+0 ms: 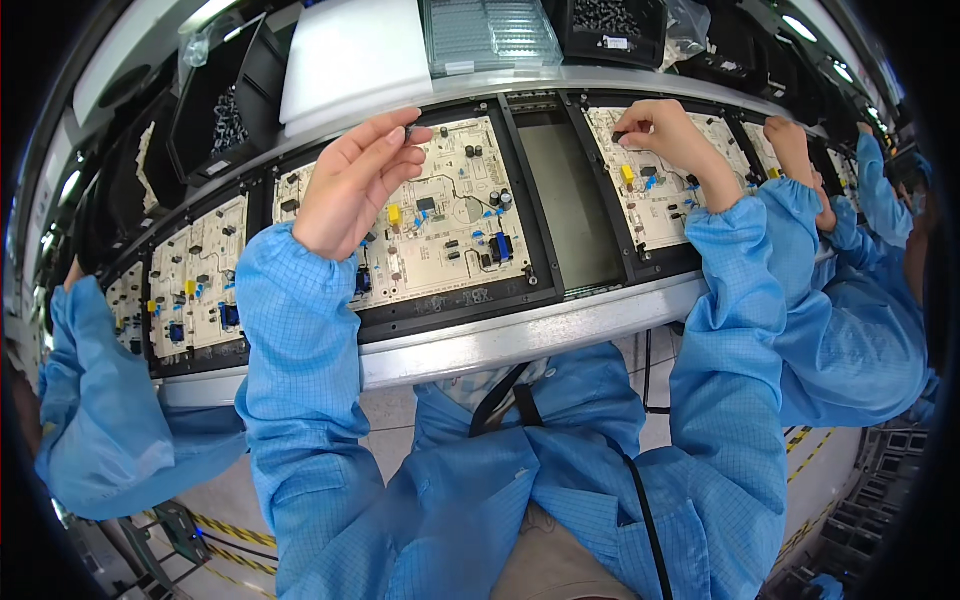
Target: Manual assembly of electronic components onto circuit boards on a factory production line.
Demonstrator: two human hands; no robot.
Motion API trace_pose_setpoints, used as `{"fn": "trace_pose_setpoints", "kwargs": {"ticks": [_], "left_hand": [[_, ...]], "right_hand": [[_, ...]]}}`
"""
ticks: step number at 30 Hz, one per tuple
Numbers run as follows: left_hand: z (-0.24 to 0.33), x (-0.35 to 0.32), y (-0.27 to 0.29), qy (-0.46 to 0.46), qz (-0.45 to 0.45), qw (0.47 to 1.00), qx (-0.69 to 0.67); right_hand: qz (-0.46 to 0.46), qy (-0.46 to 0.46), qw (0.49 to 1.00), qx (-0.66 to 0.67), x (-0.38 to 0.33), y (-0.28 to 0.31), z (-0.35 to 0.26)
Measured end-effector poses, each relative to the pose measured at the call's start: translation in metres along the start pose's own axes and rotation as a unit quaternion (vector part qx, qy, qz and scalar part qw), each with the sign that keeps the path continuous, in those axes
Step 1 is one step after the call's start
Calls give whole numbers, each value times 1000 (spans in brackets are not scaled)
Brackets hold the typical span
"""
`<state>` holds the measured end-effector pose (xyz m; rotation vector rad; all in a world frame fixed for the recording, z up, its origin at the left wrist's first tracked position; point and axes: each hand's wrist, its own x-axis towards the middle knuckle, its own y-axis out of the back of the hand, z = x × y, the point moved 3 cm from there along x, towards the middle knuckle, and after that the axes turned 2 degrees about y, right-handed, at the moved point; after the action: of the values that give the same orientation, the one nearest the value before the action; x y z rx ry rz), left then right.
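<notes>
My left hand (352,190) is raised over the upper left part of a pale circuit board (455,205) in a black frame. Its thumb and index finger pinch a small black component (409,131), mostly hidden by the fingertips. My right hand (672,138) reaches over a second circuit board (668,215) to the right. Between its fingertips is another small black component (620,136), close to that board's upper left corner; whether it touches the board I cannot tell. Both boards carry yellow, blue and black parts.
Behind the line stand a black bin of small black parts (228,125), a white sheet (355,60), a clear ribbed tray (490,38) and another black bin (612,42). A metal rail (520,335) runs along the front. Co-workers' blue sleeves flank me, left (110,380) and right (835,300).
</notes>
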<state>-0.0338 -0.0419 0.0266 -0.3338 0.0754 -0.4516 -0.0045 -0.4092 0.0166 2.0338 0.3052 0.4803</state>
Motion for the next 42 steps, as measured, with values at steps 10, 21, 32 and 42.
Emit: {"fn": "trace_pose_setpoints", "kwargs": {"ticks": [10, 21, 32, 42], "left_hand": [[-2, 4, -8, -29, -19, 999, 42], [22, -12, 18, -366, 213, 722, 548], [39, -29, 4, -387, 234, 625, 636], [24, -18, -6, -369, 199, 663, 620]], "right_hand": [[-75, 35, 994, -72, 60, 16, -68], [161, 153, 971, -87, 347, -94, -70], [194, -56, 964, -173, 414, -109, -55], [199, 52, 972, -113, 407, -102, -46]]}}
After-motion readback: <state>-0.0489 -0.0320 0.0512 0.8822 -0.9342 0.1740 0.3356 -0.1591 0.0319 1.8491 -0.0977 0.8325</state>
